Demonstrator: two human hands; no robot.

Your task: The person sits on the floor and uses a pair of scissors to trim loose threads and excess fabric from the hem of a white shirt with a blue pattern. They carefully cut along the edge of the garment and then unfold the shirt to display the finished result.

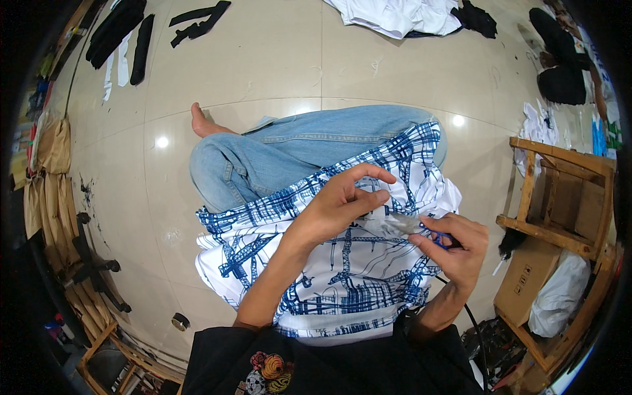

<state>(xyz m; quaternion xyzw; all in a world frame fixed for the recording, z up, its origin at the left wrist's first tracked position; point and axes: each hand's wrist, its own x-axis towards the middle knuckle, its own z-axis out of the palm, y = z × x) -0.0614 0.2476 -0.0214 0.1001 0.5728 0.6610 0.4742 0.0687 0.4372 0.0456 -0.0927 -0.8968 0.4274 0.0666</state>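
White cloth printed with blue crane drawings [342,276] is spread over my lap in folds. My left hand [342,204] is above its middle, index finger raised and curved, thumb and other fingers curled together; what they hold, if anything, is hidden. My right hand [454,247], just right of it, grips a small blue-handled tool [446,240] whose pale front end lies over the cloth, near my left thumb. That end is too blurred to make out clearly.
Jeans-clad legs [296,131] are folded on the tiled floor. Black strips [138,49] and white garments [388,13] lie ahead. At right are a wooden stool [523,220], a cardboard box [523,283] and a black cable. Wooden chairs [99,355] stand at left.
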